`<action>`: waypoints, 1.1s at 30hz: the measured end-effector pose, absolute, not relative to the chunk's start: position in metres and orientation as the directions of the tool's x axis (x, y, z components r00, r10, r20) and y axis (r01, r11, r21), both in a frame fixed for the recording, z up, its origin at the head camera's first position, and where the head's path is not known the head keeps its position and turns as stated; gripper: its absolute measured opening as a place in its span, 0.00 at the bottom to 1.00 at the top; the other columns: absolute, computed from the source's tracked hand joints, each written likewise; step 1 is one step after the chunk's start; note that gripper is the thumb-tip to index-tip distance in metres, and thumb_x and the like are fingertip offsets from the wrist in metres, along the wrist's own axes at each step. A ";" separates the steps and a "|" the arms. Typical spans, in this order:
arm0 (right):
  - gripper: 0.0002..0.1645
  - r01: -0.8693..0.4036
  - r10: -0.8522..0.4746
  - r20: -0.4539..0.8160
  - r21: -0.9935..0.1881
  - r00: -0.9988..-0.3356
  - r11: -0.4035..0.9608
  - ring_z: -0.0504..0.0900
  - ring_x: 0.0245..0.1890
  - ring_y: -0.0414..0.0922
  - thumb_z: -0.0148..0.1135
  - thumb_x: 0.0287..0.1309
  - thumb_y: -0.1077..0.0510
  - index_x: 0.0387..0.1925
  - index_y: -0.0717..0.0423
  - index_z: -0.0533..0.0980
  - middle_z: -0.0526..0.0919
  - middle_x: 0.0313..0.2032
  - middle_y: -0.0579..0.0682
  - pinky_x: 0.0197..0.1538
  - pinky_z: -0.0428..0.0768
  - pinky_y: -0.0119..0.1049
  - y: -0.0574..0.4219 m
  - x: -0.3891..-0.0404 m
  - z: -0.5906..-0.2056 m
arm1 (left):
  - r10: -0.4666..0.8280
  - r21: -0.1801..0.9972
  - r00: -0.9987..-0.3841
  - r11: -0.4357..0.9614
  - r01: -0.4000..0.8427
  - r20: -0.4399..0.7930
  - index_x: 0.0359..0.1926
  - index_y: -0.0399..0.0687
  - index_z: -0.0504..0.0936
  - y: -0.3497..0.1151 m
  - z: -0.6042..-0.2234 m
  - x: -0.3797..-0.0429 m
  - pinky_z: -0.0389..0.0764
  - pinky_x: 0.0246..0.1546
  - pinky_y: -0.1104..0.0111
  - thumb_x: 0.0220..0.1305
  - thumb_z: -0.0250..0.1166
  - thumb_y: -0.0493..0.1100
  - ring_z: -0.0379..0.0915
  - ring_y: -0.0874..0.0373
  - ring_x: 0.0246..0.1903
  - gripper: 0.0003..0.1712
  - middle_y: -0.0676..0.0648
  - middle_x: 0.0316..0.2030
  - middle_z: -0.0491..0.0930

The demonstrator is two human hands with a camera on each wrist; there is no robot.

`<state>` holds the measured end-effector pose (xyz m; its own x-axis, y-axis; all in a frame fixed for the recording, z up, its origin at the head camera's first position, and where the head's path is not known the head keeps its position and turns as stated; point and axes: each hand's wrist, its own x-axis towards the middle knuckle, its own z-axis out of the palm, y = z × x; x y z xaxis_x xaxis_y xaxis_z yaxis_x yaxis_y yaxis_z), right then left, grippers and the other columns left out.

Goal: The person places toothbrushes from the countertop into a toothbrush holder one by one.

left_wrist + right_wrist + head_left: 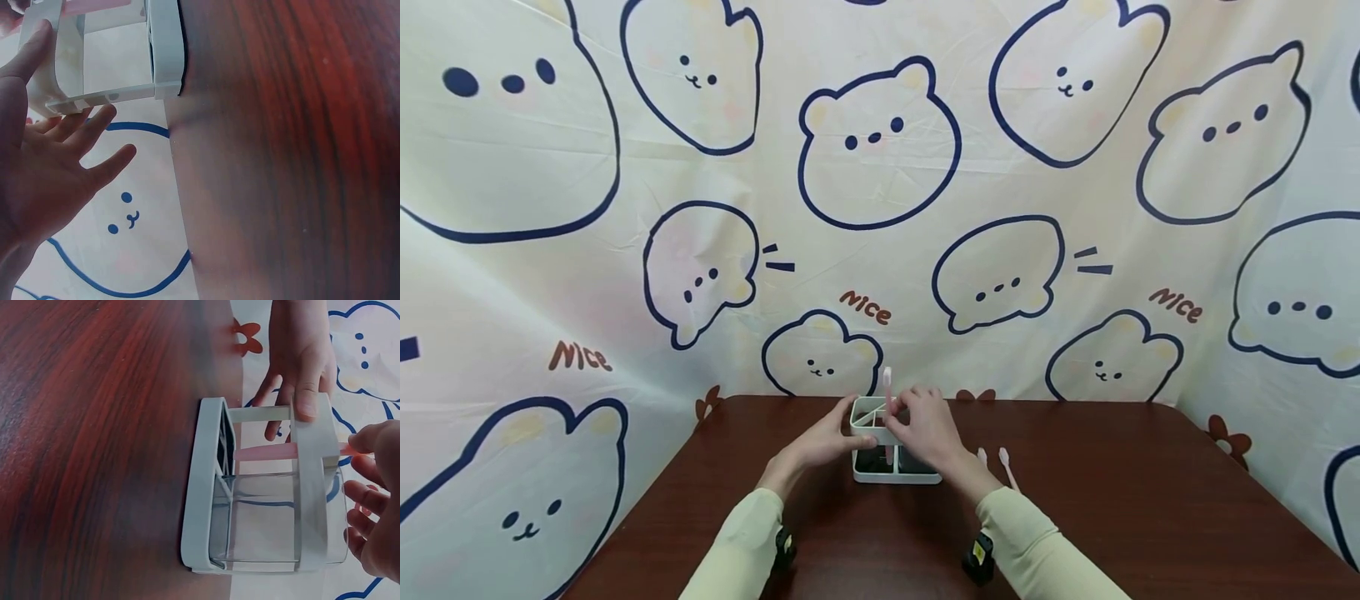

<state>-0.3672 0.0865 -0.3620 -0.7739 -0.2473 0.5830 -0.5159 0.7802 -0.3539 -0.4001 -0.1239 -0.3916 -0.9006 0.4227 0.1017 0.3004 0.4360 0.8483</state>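
A white toothbrush holder (880,479) with a divided top stands upright near the table's far edge. My left hand (820,437) grips its upper frame from the left, the thumb on the near side. With thumb and forefinger my right hand (928,429) pinches a pink toothbrush (887,383), bristles up. In the right wrist view the pink handle (269,452) passes down through the top frame, its lower end close to the base; whether it touches is unclear. A clear cup (265,519) sits in the holder beside the handle, near my right fingers.
Two more toothbrushes (1006,458) lie on the brown table (1112,500) to the right of the holder, one partly hidden by my right forearm. Behind the table hangs a pale cloth (910,258) with cartoon bears.
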 end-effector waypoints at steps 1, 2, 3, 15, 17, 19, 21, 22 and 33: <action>0.07 -0.514 -0.251 0.583 -0.343 -0.773 0.786 0.72 0.40 0.48 0.68 0.59 0.50 0.30 0.48 0.81 0.82 0.38 0.49 0.44 0.74 0.44 0.087 -0.367 -0.363 | 0.421 0.849 -0.902 0.437 0.297 0.099 0.74 0.54 0.53 -0.124 -0.391 -0.400 0.71 0.65 0.47 0.58 0.72 0.57 0.70 0.49 0.59 0.51 0.42 0.66 0.68; 0.07 -0.512 -0.258 0.581 -0.327 -0.772 0.795 0.72 0.40 0.48 0.68 0.59 0.50 0.30 0.47 0.81 0.82 0.39 0.49 0.44 0.74 0.44 0.087 -0.367 -0.364 | 0.422 0.849 -0.901 0.435 0.299 0.102 0.74 0.53 0.54 -0.124 -0.391 -0.399 0.71 0.64 0.47 0.58 0.72 0.57 0.70 0.49 0.59 0.50 0.42 0.66 0.67; 0.07 -0.509 -0.264 0.578 -0.314 -0.772 0.801 0.73 0.40 0.49 0.68 0.59 0.49 0.30 0.47 0.81 0.82 0.39 0.49 0.45 0.75 0.45 0.087 -0.367 -0.365 | 0.422 0.850 -0.901 0.433 0.300 0.103 0.74 0.53 0.54 -0.124 -0.392 -0.399 0.72 0.64 0.47 0.59 0.72 0.57 0.70 0.49 0.59 0.50 0.42 0.66 0.68; 0.08 -0.505 -0.265 0.577 -0.305 -0.773 0.808 0.75 0.43 0.50 0.68 0.59 0.48 0.30 0.46 0.82 0.82 0.40 0.49 0.48 0.76 0.48 0.096 -0.363 -0.364 | 0.393 0.856 -0.913 0.431 0.287 0.108 0.74 0.56 0.55 -0.123 -0.392 -0.401 0.73 0.62 0.47 0.58 0.73 0.55 0.71 0.50 0.58 0.50 0.43 0.64 0.70; 0.07 -0.504 -0.258 0.584 -0.308 -0.770 0.807 0.75 0.43 0.51 0.68 0.58 0.48 0.30 0.46 0.82 0.82 0.40 0.49 0.48 0.76 0.48 0.100 -0.362 -0.364 | 0.388 0.856 -0.916 0.436 0.278 0.100 0.75 0.57 0.54 -0.123 -0.392 -0.401 0.72 0.64 0.46 0.58 0.73 0.55 0.70 0.49 0.59 0.50 0.43 0.65 0.69; 0.07 -0.494 -0.243 0.585 -0.318 -0.774 0.809 0.75 0.43 0.50 0.68 0.58 0.48 0.31 0.46 0.82 0.83 0.40 0.48 0.47 0.76 0.46 0.105 -0.362 -0.364 | 0.383 0.852 -0.919 0.445 0.274 0.096 0.75 0.57 0.53 -0.123 -0.392 -0.400 0.71 0.65 0.46 0.58 0.73 0.56 0.69 0.49 0.59 0.51 0.43 0.65 0.69; 0.07 -0.484 -0.226 0.577 -0.344 -0.785 0.805 0.74 0.43 0.48 0.68 0.59 0.48 0.32 0.46 0.82 0.83 0.40 0.47 0.46 0.75 0.44 0.111 -0.361 -0.363 | 0.384 0.851 -0.918 0.449 0.274 0.093 0.75 0.56 0.53 -0.123 -0.391 -0.399 0.70 0.65 0.45 0.58 0.72 0.56 0.68 0.49 0.60 0.51 0.43 0.66 0.68; 0.07 -0.483 -0.219 0.573 -0.361 -0.790 0.798 0.74 0.42 0.48 0.68 0.59 0.48 0.32 0.46 0.82 0.83 0.40 0.47 0.46 0.75 0.43 0.113 -0.361 -0.363 | 0.384 0.850 -0.919 0.449 0.275 0.094 0.75 0.56 0.53 -0.123 -0.391 -0.399 0.69 0.65 0.45 0.58 0.72 0.56 0.68 0.48 0.60 0.51 0.43 0.66 0.68; 0.04 -0.505 -0.222 0.545 -0.449 -0.809 0.737 0.74 0.34 0.43 0.69 0.59 0.53 0.34 0.47 0.81 0.80 0.34 0.44 0.38 0.75 0.34 0.136 -0.353 -0.360 | 0.365 0.856 -0.926 0.444 0.265 0.097 0.74 0.58 0.55 -0.122 -0.391 -0.398 0.69 0.65 0.42 0.57 0.74 0.54 0.69 0.48 0.60 0.50 0.43 0.65 0.69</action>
<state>-0.3530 0.1363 -0.3600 -0.8087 -0.2220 0.5447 -0.5048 0.7372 -0.4490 -0.3982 -0.1219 -0.3913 -0.9261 0.3646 0.0972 0.2647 0.4443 0.8559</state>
